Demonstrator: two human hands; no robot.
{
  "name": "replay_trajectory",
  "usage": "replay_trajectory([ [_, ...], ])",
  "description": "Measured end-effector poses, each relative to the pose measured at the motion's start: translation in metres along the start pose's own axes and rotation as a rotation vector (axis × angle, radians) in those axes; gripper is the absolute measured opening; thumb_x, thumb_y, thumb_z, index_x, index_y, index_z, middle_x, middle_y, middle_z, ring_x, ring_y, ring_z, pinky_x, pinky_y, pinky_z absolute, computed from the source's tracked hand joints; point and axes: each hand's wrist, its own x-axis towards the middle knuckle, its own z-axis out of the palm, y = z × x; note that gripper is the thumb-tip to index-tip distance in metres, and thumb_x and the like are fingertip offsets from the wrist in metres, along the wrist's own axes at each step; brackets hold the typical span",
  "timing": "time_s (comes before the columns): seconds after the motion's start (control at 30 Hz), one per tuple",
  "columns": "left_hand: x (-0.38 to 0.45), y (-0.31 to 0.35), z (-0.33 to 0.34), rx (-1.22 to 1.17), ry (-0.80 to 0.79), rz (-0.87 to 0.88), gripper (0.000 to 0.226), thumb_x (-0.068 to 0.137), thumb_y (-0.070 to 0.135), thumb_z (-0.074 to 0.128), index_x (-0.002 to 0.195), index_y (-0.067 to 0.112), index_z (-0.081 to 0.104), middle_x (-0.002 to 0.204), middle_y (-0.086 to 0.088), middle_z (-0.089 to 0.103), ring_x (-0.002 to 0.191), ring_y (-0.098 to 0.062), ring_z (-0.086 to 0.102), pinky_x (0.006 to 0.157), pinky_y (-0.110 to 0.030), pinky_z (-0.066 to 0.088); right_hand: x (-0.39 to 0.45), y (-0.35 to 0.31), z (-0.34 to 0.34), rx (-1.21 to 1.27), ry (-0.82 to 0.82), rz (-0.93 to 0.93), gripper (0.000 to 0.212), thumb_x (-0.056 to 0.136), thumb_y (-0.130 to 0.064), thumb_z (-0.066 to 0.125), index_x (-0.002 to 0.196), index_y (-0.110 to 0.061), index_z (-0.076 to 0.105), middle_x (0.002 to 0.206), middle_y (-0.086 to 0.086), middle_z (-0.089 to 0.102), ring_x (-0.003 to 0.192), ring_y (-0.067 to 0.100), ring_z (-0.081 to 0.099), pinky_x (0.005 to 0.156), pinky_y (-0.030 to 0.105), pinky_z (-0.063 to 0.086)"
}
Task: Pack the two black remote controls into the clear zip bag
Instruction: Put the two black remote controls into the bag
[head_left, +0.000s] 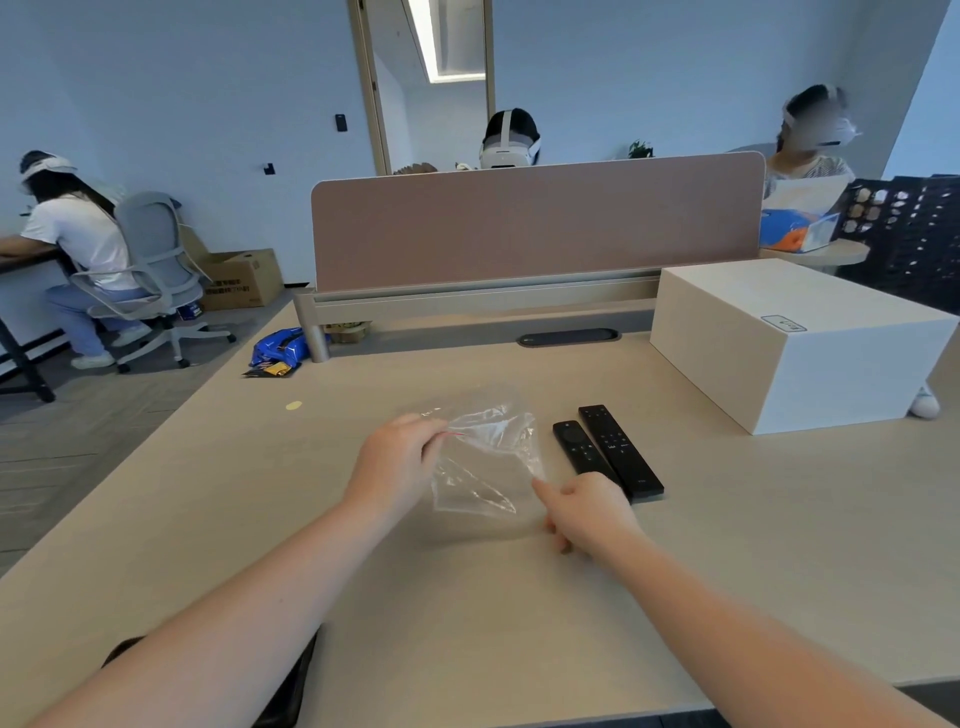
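A clear zip bag (485, 460) with a thin red zip line is lifted slightly off the beige table (467, 623). My left hand (397, 462) pinches its left upper edge by the zip. My right hand (587, 512) is at the bag's lower right corner, index finger stretched toward it; whether it grips the bag I cannot tell. Two black remote controls lie side by side just right of the bag: a shorter remote (581, 447) and a longer remote (621, 449). My right hand covers the near end of the shorter one.
A large white box (795, 343) stands on the table at the right. A brown desk divider (535, 223) closes the far edge. A dark object (291, 691) lies at the near edge under my left forearm. People sit at other desks beyond.
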Motion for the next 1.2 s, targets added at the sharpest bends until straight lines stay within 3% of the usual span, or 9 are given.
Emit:
replay_trajectory([
  [0.1,-0.003,0.004,0.001,0.082,-0.103,0.126,0.038,0.088,0.028,0.039,0.098,0.009,0.070,0.081,-0.015,0.064,0.074,-0.036,0.062,0.063,-0.037,0.052,-0.005,0.013,-0.010,-0.285,0.374,-0.238,0.034,0.093,-0.037,0.046,0.076,-0.011,0.060,0.077,0.003,0.062,0.077,0.024,0.060,0.056,0.027,0.042],
  [0.23,-0.006,0.009,0.008,0.136,-0.239,0.143,0.036,0.086,0.002,0.044,0.119,0.008,0.059,0.104,-0.014,0.059,0.091,-0.037,0.060,0.074,-0.044,0.052,-0.004,0.027,-0.017,-0.570,0.390,-0.244,0.020,0.095,-0.031,0.042,0.103,-0.016,0.053,0.107,0.003,0.053,0.103,0.025,0.050,0.061,0.029,0.036],
  [0.33,-0.010,0.012,0.011,0.132,-0.226,0.149,0.025,0.091,0.015,0.045,0.110,0.007,0.058,0.102,-0.015,0.064,0.093,-0.036,0.059,0.076,-0.042,0.051,-0.003,0.035,-0.013,-0.626,0.370,-0.215,0.020,0.096,-0.032,0.041,0.104,-0.017,0.051,0.110,0.004,0.051,0.102,0.025,0.052,0.061,0.031,0.037],
  [0.43,-0.012,0.009,0.013,0.158,-0.213,0.171,0.042,0.087,0.036,0.031,0.083,0.007,0.062,0.084,-0.013,0.064,0.080,-0.033,0.061,0.065,-0.037,0.050,-0.001,0.036,-0.011,-0.645,0.376,-0.225,0.022,0.097,-0.034,0.041,0.106,-0.016,0.050,0.108,0.004,0.055,0.102,0.025,0.054,0.061,0.030,0.038],
  [0.53,-0.016,0.005,0.016,0.200,-0.240,0.223,0.043,0.083,0.035,0.032,0.072,0.009,0.064,0.074,-0.010,0.063,0.068,-0.030,0.063,0.056,-0.031,0.050,0.001,0.032,-0.012,-0.635,0.352,-0.203,0.026,0.096,-0.039,0.043,0.107,-0.016,0.049,0.106,0.005,0.057,0.102,0.025,0.053,0.062,0.030,0.037],
  [0.7,-0.020,0.007,0.019,0.125,-0.261,0.172,0.026,0.088,0.020,0.046,0.078,0.007,0.067,0.084,-0.011,0.064,0.078,-0.031,0.061,0.065,-0.030,0.046,0.007,0.030,-0.015,-0.521,0.361,-0.179,0.008,0.094,-0.022,0.043,0.091,-0.015,0.040,0.089,0.005,0.055,0.082,0.026,0.044,0.062,0.030,0.038],
  [0.93,-0.014,0.012,0.020,0.112,-0.237,0.016,0.021,0.091,0.025,0.052,0.092,0.016,0.071,0.095,-0.005,0.070,0.093,-0.025,0.062,0.077,-0.031,0.046,-0.005,0.017,-0.036,-0.342,0.530,-0.327,0.023,0.093,-0.022,0.049,0.109,-0.010,0.061,0.100,0.007,0.065,0.083,0.031,0.062,0.059,0.029,0.041],
  [1.07,-0.009,0.015,0.023,0.187,-0.281,-0.059,0.026,0.091,0.030,0.050,0.088,0.014,0.070,0.092,-0.007,0.071,0.091,-0.030,0.062,0.070,-0.034,0.045,-0.029,-0.002,-0.054,-0.195,0.581,-0.423,0.018,0.090,-0.022,0.057,0.098,-0.008,0.065,0.079,0.003,0.060,0.070,0.027,0.055,0.057,0.032,0.040],
  [1.2,-0.007,0.023,0.023,0.233,-0.305,-0.104,0.026,0.090,0.025,0.049,0.079,0.009,0.066,0.088,-0.012,0.070,0.086,-0.034,0.061,0.065,-0.034,0.042,-0.058,-0.010,-0.058,0.063,0.562,-0.444,0.016,0.087,-0.021,0.065,0.098,-0.010,0.069,0.080,0.007,0.069,0.078,0.027,0.063,0.072,0.038,0.052],
])
